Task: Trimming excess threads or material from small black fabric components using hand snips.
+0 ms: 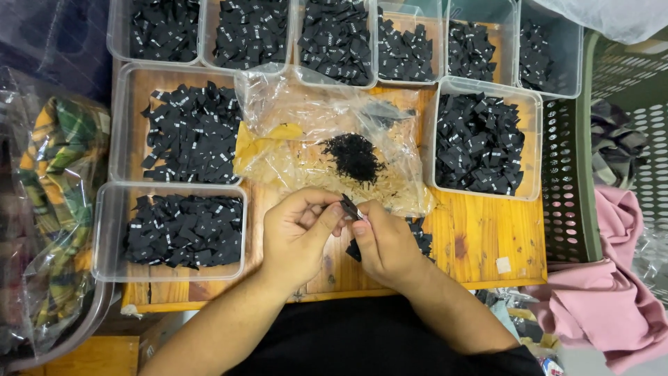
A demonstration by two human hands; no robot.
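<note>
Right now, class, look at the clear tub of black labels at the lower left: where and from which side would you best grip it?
Probably by the near rim of the clear tub, from the person's side. Another tub presses against its far edge, and a bagged cloth crowds its left. The left hand is closest, though both hands pinch a black label.

My right hand [385,245] hides most of the small pile of black fabric labels [422,240] under it; the top row of clear plastic tubs [410,17] is cut off by the frame edge.
</note>
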